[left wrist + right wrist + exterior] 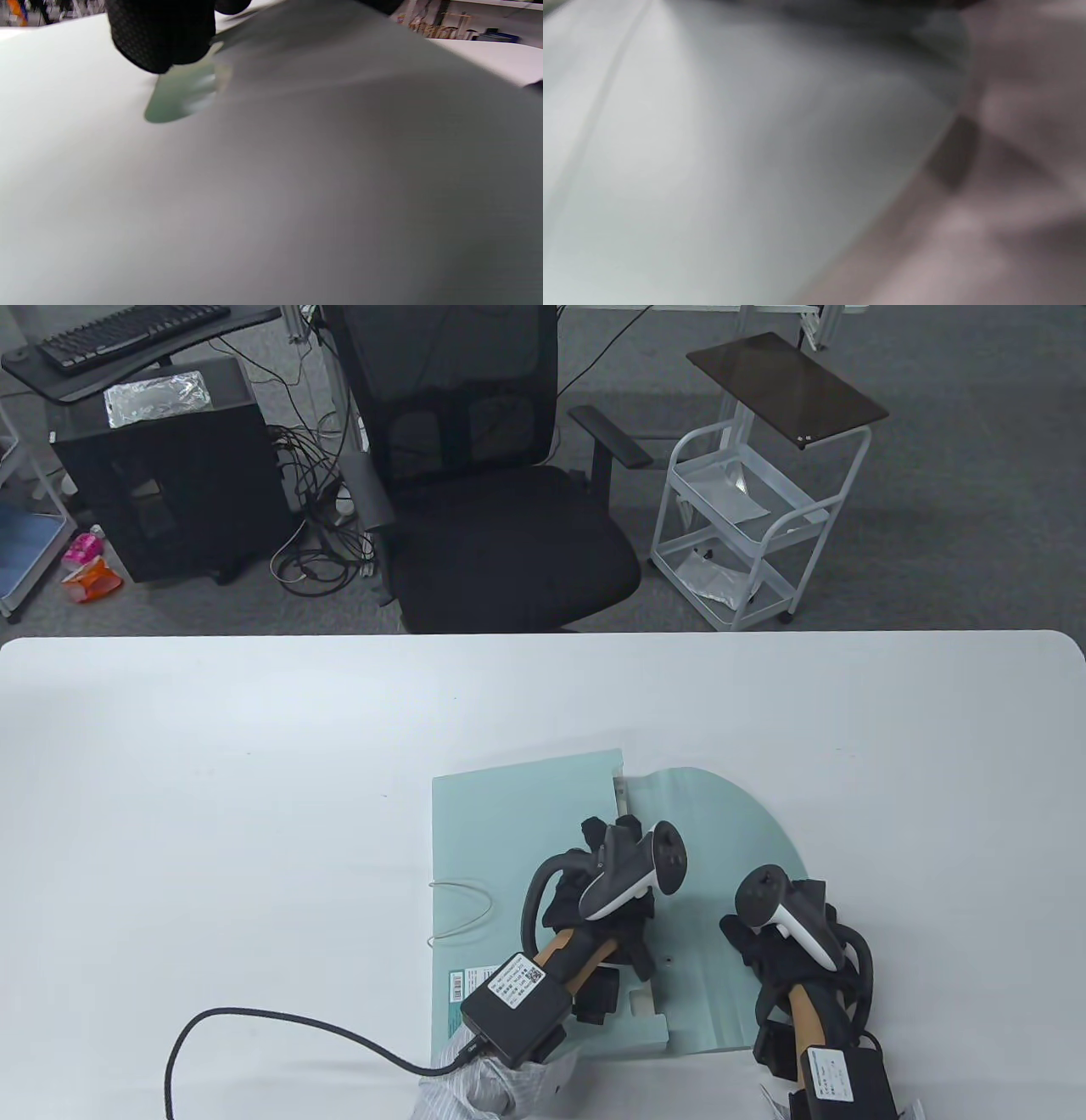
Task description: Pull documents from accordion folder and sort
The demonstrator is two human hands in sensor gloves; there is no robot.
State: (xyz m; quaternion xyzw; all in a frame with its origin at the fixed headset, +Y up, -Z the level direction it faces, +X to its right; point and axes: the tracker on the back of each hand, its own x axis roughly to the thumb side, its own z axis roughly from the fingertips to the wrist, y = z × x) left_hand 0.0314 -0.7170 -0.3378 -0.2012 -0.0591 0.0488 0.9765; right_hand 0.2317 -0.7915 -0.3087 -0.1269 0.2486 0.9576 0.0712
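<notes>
The pale green accordion folder (pixel 526 848) is seen lying flat on the white table (pixel 254 780), near its front edge, with its rounded flap (pixel 730 831) folded open to the right. It is judged light, thin and smooth, likely to slide unless pinned; the mouth beside the flap hinge is judged the place to reach in. The left hand (pixel 607 891) rests on the folder body, the right hand (pixel 785 937) on the flap; how far either hand's fingers are spread cannot be told, and no documents are seen.
</notes>
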